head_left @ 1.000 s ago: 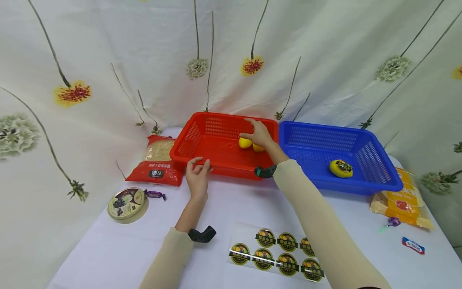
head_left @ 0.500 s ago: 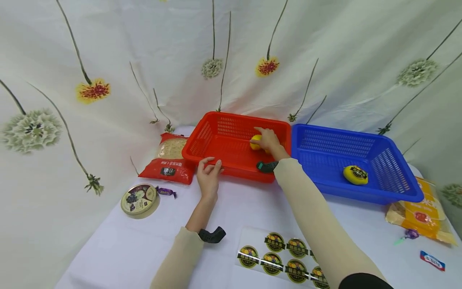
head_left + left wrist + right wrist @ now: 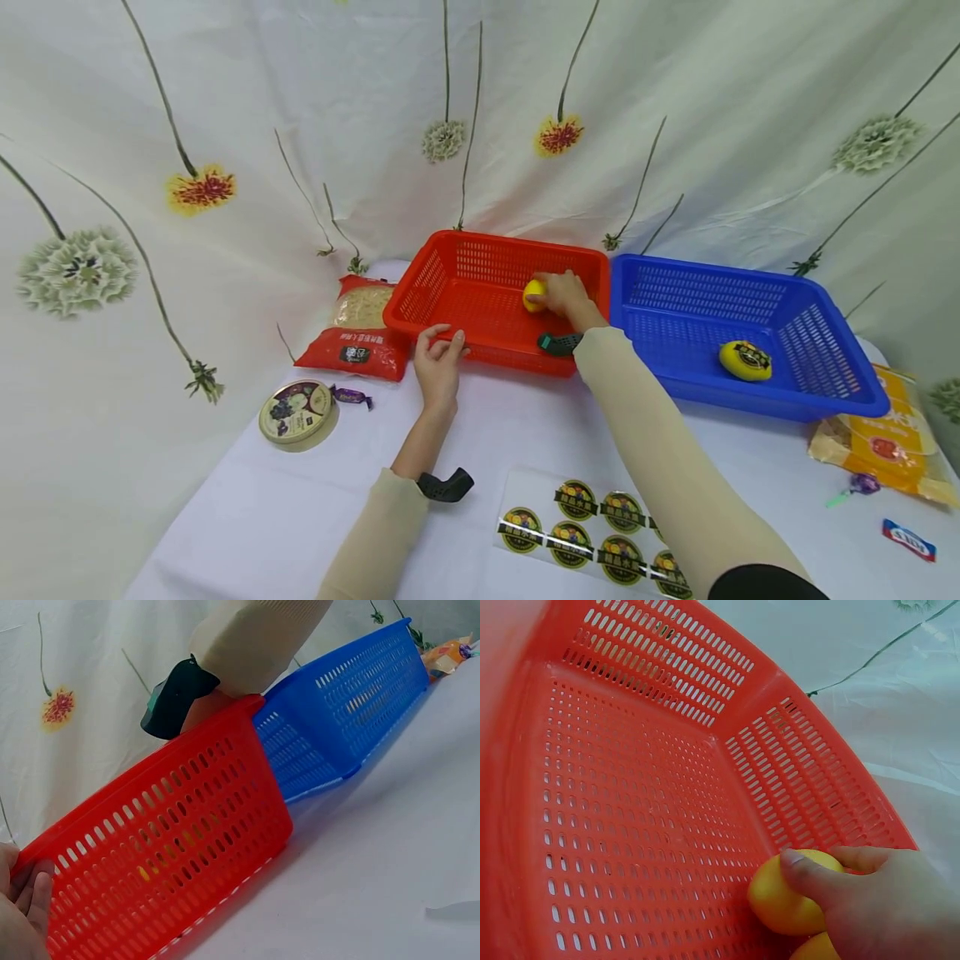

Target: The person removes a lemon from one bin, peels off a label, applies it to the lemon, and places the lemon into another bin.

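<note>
The right hand (image 3: 564,293) is down inside the red basket (image 3: 450,287), its grip curled around a yellow ball (image 3: 789,894) near the corner next to the blue basket (image 3: 675,292); the thumb lies across the top of the ball, as the right wrist view shows. A second ball (image 3: 815,949) sits just under the palm, touching the first. The left hand (image 3: 438,364) pinches the near rim of the red basket, thumb and fingers closed on the edge, well to the left of the right grip. To the right of that grip, the blue basket holds a labelled ball (image 3: 745,360). Nearer the person, below both hands, a sticker sheet (image 3: 592,537) lies on the table (image 3: 262,517). The grasp looks shallow, thumb on top and fingers mostly hidden, so the smooth round ball could slip as it lifts. The second ball could be knocked and roll across the floor of the basket. If the left hand loosens, the light basket may slide.
</note>
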Tool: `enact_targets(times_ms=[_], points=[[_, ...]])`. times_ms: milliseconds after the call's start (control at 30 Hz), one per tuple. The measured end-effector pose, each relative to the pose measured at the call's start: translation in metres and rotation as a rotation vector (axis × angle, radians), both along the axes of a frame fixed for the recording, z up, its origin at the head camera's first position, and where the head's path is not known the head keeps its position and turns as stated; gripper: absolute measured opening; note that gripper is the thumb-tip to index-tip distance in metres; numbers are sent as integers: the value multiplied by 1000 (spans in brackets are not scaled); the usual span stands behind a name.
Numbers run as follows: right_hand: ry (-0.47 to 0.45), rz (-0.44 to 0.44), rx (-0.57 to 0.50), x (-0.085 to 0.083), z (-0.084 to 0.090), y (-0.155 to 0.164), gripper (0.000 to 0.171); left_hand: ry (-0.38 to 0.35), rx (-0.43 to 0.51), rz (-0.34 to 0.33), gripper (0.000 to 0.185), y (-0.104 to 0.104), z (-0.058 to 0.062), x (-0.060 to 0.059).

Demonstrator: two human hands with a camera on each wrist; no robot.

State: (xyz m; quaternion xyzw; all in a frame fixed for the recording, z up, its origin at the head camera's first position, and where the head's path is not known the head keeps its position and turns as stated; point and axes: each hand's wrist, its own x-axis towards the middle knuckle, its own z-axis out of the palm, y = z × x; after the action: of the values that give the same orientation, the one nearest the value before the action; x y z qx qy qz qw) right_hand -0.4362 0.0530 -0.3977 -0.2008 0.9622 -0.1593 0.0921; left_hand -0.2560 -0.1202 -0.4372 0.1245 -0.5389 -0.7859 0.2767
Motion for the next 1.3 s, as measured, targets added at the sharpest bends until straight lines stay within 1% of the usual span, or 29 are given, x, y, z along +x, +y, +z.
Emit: enact_targets(times_ms=[133, 233, 433, 567, 767, 900, 1000, 1100, 1200, 1233, 1300], points=[[-37, -9, -49, 1, -1, 9, 58, -18, 4, -23, 27, 7, -1, -1], [-73, -6, -125, 1, -3, 16, 57, -41, 3, -38, 31, 12, -1, 0], [-102, 35, -252, 1, -2, 25, 57, -50, 0, -63, 34, 20, 0, -2], [-75, 106, -325, 7, 8, 28, 56, -45, -5, -68, 30, 24, 0, -4], [57, 252, -400, 28, 32, 34, 55, -20, -29, -52, 29, 23, -1, -6], [121, 321, -408, 54, 53, 43, 54, -4, -37, -45, 32, 18, -1, -5], [146, 367, -400, 80, 71, 55, 55, -11, -40, -43, 34, 14, -1, -4], [171, 438, -419, 108, 82, 71, 56, -27, -41, -31, 35, 10, -2, -3], [179, 502, -465, 138, 84, 92, 57, -37, -41, -16, 35, 6, -1, -3], [175, 515, -477, 148, 82, 100, 57, -38, -42, -12, 35, 5, -1, -3], [137, 524, -507, 167, 74, 115, 58, -35, -43, -5, 35, 4, 0, -3]])
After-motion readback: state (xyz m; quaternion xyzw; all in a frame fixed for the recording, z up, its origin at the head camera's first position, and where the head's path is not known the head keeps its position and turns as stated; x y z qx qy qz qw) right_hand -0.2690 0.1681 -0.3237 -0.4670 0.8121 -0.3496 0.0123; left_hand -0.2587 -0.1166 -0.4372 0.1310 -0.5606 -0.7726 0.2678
